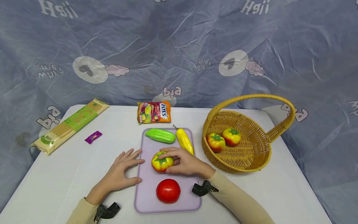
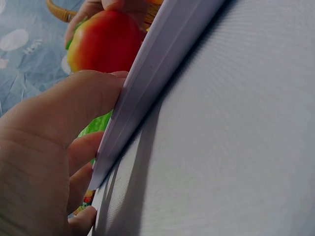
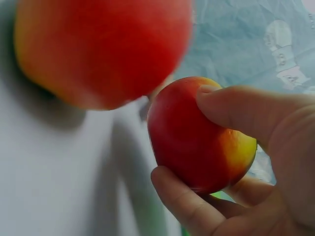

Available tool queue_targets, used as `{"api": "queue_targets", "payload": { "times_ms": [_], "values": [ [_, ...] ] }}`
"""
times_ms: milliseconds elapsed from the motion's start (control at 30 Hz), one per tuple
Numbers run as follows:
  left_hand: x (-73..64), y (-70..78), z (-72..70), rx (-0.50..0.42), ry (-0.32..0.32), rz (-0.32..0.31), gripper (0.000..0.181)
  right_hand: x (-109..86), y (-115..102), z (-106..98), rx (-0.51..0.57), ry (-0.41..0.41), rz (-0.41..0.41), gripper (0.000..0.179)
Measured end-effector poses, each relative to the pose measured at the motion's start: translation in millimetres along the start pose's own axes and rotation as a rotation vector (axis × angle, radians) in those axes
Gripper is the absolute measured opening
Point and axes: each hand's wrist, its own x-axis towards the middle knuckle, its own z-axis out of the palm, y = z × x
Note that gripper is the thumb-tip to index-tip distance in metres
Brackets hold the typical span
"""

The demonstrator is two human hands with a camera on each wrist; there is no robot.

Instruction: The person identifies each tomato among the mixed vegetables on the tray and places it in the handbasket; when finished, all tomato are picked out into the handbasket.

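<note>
My right hand (image 1: 185, 162) grips a yellow-and-red toy tomato (image 1: 161, 163) with a green leafy top over the lilac tray (image 1: 145, 199). The right wrist view shows thumb and fingers around this tomato (image 3: 189, 137). My left hand (image 1: 118, 171) is spread at the tray's left side, its fingertips and thumb touching the rim (image 2: 147, 73). On the tray, a red tomato (image 1: 168, 191) lies nearest me. A green cucumber-like vegetable (image 1: 160, 135) and a yellow pepper (image 1: 184, 140) lie at the far end.
To the right stands a wicker basket (image 1: 265, 155) with a tall handle and two yellow-red tomatoes (image 1: 216, 142) inside. Behind the tray lies an orange Fox's candy bag (image 1: 153, 112). A noodle pack (image 1: 71, 126) and a small purple wrapped sweet (image 1: 93, 137) are at left.
</note>
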Motion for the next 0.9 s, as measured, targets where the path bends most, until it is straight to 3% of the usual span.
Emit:
{"api": "queue_targets", "payload": {
  "times_ms": [200,533,900],
  "values": [
    [0.6,-0.5,0.7,-0.005,0.005,-0.004,0.059,-18.1,-14,-18,-0.049,0.053,-0.052,0.043],
    [1.0,-0.8,0.5,-0.011,0.013,0.002,0.058,-67.6,-34,-54,-0.129,0.196,-0.042,0.044],
    [1.4,0.7,0.4,-0.017,0.002,-0.007,0.058,-128.4,-29,-90,-0.255,0.359,-0.123,0.05]
  ]
}}
